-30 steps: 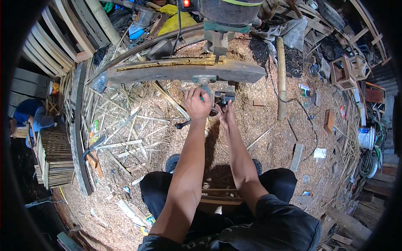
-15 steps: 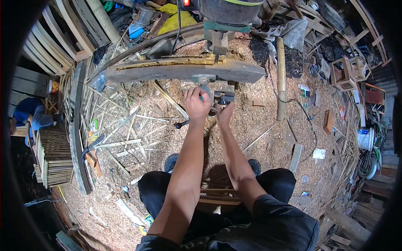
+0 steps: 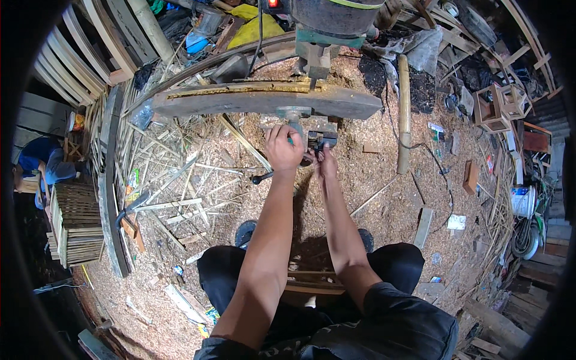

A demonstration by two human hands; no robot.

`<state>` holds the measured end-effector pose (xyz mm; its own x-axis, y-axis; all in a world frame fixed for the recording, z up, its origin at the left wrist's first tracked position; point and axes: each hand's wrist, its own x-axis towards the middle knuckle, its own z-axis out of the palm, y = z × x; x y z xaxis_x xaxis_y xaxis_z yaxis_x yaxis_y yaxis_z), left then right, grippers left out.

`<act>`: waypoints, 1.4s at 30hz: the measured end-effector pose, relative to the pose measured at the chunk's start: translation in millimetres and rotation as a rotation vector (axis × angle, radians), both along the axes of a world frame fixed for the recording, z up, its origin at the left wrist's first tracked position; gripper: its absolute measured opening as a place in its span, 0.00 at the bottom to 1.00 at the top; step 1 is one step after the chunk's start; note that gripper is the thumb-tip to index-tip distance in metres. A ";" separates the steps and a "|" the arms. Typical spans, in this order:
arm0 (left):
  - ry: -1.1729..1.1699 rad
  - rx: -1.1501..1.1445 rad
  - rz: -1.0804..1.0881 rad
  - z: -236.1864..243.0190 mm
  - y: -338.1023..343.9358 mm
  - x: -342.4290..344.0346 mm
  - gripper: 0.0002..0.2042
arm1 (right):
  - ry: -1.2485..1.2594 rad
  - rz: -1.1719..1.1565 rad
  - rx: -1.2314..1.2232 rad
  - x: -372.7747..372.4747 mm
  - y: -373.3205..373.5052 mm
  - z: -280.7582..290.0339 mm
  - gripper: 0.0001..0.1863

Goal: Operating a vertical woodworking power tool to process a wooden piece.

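Observation:
In front of me stands a drill-type machine, its dark motor housing (image 3: 336,18) at the top. Its bit (image 3: 313,83) comes down at a long curved wooden piece (image 3: 240,103) that lies across the machine's clamp (image 3: 294,112). My left hand (image 3: 283,148) is closed over the green metal part below the clamp; what its fingers hold is hidden. My right hand (image 3: 326,164) has its fingers curled at a small black wheel (image 3: 315,143), just right of the left hand. A black-knobbed crank handle (image 3: 259,179) sticks out to the left under my left wrist.
Wood shavings and loose sticks (image 3: 180,204) cover the ground. A bamboo pole (image 3: 404,114) lies to the right, a long beam (image 3: 109,180) to the left. At the far left another person (image 3: 51,165) is beside a slatted stack (image 3: 77,225). A power cord (image 3: 432,156) runs at right.
My right hand has turned and shifted slightly up and right, its fingers now showing at the black wheel. My left hand stays in place. The wooden piece has not visibly moved.

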<state>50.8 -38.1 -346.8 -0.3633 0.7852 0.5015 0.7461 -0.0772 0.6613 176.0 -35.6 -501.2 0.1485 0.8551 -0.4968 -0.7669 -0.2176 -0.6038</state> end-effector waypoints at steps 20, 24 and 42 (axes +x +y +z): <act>-0.005 0.015 -0.005 -1.9 2.1 -0.5 0.07 | 0.202 0.197 -0.199 7.7 12.7 -1.7 0.17; -0.017 -0.004 0.001 -1.9 1.9 -0.1 0.07 | -0.840 0.035 0.148 -15.2 2.3 -3.9 0.21; -0.030 0.019 -0.002 -0.9 1.3 0.0 0.07 | -0.547 0.119 -0.102 -23.9 4.0 -7.1 0.21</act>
<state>50.8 -36.8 -347.7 -0.3767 0.7765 0.5052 0.7259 -0.0914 0.6817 152.1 -31.6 -508.3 0.3131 0.8335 -0.4552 -0.3149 -0.3610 -0.8778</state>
